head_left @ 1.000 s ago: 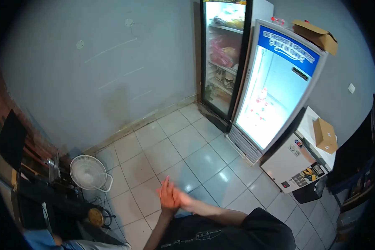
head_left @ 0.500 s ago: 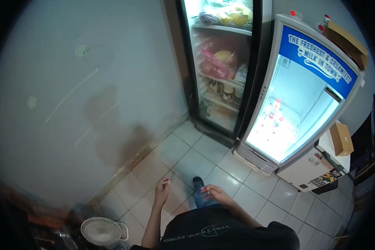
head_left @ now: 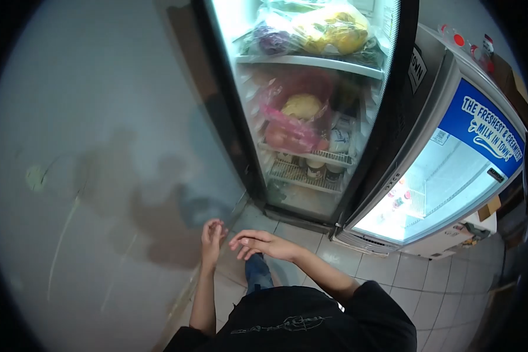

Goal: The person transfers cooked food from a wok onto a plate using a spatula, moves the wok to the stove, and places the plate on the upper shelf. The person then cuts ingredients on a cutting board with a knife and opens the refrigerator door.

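Note:
My left hand (head_left: 213,237) is raised in front of my body, its fingers loosely bent and apart, with nothing visible in it. Close beside it, my right hand (head_left: 257,243) reaches across with its fingers stretched out and palm turned down, also holding nothing that I can see. A small gap separates the two hands. Ahead of them stands a tall black-framed refrigerator (head_left: 229,111), lit inside. On its upper shelf lies a clear plastic bag (head_left: 334,32) with yellow and purple produce. Lower down is a pink plastic bag (head_left: 293,138) with a round pale item, above several cups (head_left: 315,170).
To the right stands a milk display fridge (head_left: 440,188) with a blue sign and red-capped bottles (head_left: 402,196) inside. Bottles (head_left: 459,40) and a cardboard box (head_left: 507,76) rest on top. A grey wall (head_left: 100,76) runs along the left, above the tiled floor (head_left: 358,261).
My view has moved nearer to the tall refrigerator and turned. My hands have come closer together, the right one moving left towards the left hand. The white fan has left the view.

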Tool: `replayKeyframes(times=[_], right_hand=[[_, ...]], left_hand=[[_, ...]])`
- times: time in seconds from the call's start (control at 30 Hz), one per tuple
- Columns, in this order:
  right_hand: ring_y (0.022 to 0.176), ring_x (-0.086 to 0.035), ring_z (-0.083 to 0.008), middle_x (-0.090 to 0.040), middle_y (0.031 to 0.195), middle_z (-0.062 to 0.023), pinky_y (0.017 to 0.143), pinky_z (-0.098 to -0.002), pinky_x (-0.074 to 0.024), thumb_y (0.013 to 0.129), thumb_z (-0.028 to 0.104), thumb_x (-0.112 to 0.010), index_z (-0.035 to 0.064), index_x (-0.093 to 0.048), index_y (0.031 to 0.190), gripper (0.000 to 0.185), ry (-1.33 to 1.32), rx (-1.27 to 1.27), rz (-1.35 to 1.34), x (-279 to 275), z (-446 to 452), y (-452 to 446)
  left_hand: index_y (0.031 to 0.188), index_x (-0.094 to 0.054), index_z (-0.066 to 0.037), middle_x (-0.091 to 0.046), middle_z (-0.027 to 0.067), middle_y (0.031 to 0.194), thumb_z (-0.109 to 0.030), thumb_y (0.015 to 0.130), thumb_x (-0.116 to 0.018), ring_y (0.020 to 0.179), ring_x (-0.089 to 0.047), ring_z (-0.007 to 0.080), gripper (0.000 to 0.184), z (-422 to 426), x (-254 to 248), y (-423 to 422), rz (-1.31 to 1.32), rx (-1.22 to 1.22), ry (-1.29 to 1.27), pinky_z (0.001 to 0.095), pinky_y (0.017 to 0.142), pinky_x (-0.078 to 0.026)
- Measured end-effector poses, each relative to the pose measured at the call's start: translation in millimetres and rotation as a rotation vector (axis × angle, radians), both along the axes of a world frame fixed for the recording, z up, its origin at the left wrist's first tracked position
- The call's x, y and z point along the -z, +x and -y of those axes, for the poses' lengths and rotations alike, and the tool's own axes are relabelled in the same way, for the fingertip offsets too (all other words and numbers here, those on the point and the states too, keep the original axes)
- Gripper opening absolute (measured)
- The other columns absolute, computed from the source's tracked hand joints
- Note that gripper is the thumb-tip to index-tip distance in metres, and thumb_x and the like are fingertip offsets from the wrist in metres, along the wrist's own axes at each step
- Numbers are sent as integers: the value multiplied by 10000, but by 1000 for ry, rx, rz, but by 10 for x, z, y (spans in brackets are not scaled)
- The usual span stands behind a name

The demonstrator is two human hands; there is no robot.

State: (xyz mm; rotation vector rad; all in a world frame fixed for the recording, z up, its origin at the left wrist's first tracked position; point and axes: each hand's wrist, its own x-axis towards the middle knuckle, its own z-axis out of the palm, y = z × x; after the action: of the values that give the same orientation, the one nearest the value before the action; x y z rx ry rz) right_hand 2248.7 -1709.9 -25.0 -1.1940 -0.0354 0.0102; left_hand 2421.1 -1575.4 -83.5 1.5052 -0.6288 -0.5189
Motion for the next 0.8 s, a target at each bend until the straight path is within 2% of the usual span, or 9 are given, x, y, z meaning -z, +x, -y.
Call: replayKeyframes(times=[0.1, 0.17, 0.27, 0.3, 0.4, 0.43, 0.47, 0.73, 0.8], right_hand=[[937, -577, -132, -582, 1101, -49, 832, -275, -462, 989, 314, -422, 50, -528, 1199, 353, 27, 227, -95, 454, 363, 208], [923, -577, -127, -597, 1065, -44, 816, -278, -468, 986, 325, -428, 48, -534, 1196, 364, 69, 464, -235, 909, 529, 254], [899, -589, -133, -600, 1023, -42, 792, -267, -476, 987, 296, -431, 44, -543, 1169, 331, 131, 763, -417, 1231, 631, 225], [891, -595, -137, -600, 1016, -46, 787, -263, -478, 989, 278, -428, 45, -544, 1162, 313, 175, 834, -436, 1222, 626, 213], [874, -606, -146, -597, 999, -54, 783, -259, -482, 992, 241, -419, 41, -541, 1148, 282, 283, 987, -455, 1130, 611, 368], [875, -608, -150, -595, 1001, -62, 783, -263, -485, 993, 224, -410, 36, -536, 1146, 273, 279, 1031, -475, 1122, 601, 455], [875, -608, -150, -595, 1001, -62, 783, -263, -485, 993, 224, -410, 36, -536, 1146, 273, 288, 1050, -477, 1102, 586, 543], [874, -606, -144, -599, 985, -61, 764, -261, -487, 989, 264, -429, 49, -542, 1149, 291, 371, 1043, -434, 1310, 334, 790], [871, -611, -145, -600, 976, -52, 757, -259, -487, 988, 258, -431, 44, -542, 1147, 288, 335, 1079, -467, 1140, 289, 730]], left_hand=[[1191, -485, -39, -565, 83, 1098, -254, 960, -501, 935, -587, 165, 316, 940, -285, 851, 62, 138, -4, 282, 799, -464], [1243, -456, -64, -536, 94, 1182, -309, 970, -474, 1057, -543, 178, 368, 1597, -497, 1346, 126, 239, -52, 323, 881, -449], [1277, -409, -50, -496, 94, 1214, -270, 960, -506, 1068, -527, 163, 398, 2507, -534, 1909, 164, 309, -125, 287, 903, -422], [1345, -348, -17, -432, 138, 1323, -350, 945, -519, 1201, -458, 232, 548, 2737, -555, 2023, 178, 355, -98, 316, 998, -360], [1405, -257, 19, -328, 185, 1425, -464, 918, -518, 1320, -328, 294, 734, 3409, -206, 2303, 82, 360, -43, 342, 1074, -266], [1443, -147, 30, -228, 208, 1481, -559, 887, -505, 1375, -227, 307, 885, 3487, -228, 2286, 94, 387, 8, 353, 1107, -198], [1443, -127, 37, -198, 210, 1492, -579, 886, -486, 1377, -224, 308, 906, 3545, -259, 2265, 191, 348, 45, 353, 1112, -192], [1420, -202, 58, -240, 232, 1475, -636, 872, -439, 1378, -219, 331, 916, 3604, -136, 2101, 174, 236, -93, 374, 1115, -189], [1407, -223, 77, -253, 251, 1463, -638, 868, -443, 1367, -245, 337, 922, 3609, -142, 2057, 188, 135, 9, 375, 1109, -205]])
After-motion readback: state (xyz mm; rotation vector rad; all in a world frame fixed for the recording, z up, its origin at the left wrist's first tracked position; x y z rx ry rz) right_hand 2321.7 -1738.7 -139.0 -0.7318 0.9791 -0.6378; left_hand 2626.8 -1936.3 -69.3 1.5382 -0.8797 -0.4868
